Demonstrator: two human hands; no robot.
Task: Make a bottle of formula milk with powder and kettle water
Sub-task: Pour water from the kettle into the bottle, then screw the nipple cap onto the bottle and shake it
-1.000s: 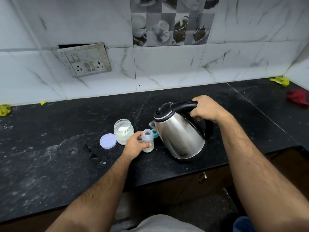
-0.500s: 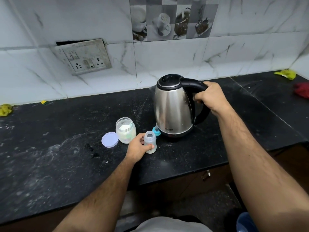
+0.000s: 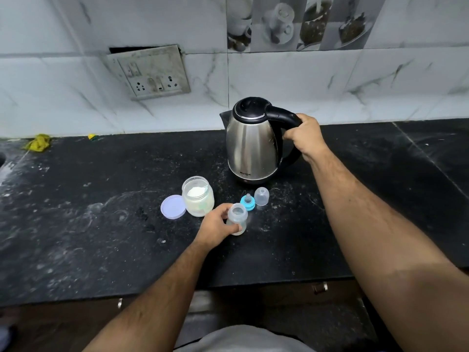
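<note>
Kettle upright on the tabletop, centre frame; right hand fingers wrapped round its handle. Left hand fingers gripping the open bottle below. Best to release the handle only once settled, bottle kept steady and upright.

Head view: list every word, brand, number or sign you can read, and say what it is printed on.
"MILTON": small dark lettering low on the steel body of the kettle, just above its base; small, so the reading is somewhat uncertain.
Switchboard: no legible markings.
Powder jar, bottle: no text seen.
</note>
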